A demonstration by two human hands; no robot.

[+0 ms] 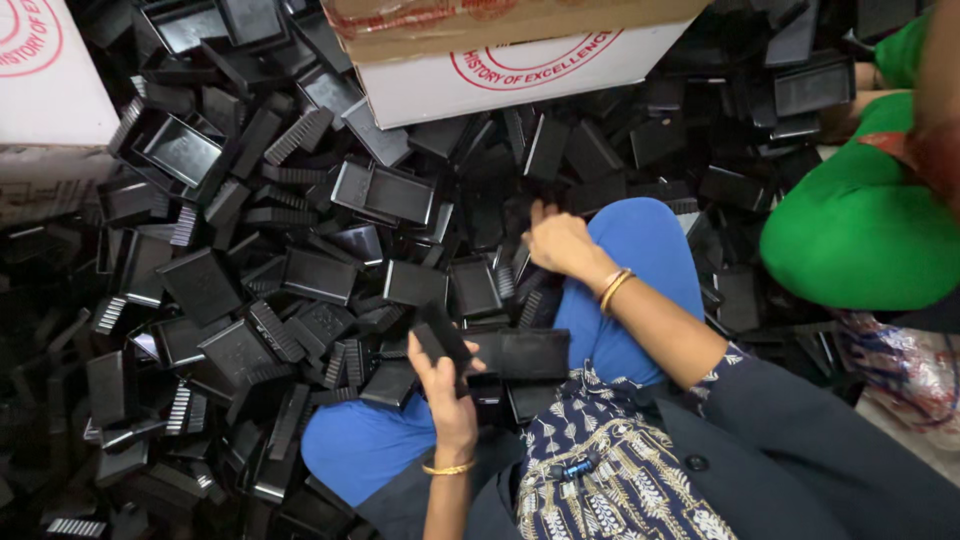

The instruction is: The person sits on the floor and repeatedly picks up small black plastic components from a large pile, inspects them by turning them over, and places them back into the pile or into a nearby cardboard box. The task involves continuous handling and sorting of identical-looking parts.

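Holding a small black rectangular plastic part (440, 338), left hand (450, 400) grips firm while right hand (560, 243), fingers loosely bent, reaches into the heap of black plastic trays (300, 270) w/ most unsorted.

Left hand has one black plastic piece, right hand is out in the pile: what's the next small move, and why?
Probably close the right hand on one black plastic tray from the pile beside its fingertips: it rests there holding nothing visible, while the left hand already grips a black rectangular plastic piece over the lap.

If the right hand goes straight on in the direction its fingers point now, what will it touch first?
The right hand points up and away into the heap of black plastic trays. Its fingertips already seem to touch the pieces just ahead, so it would likely meet those first, well before the white cardboard box.
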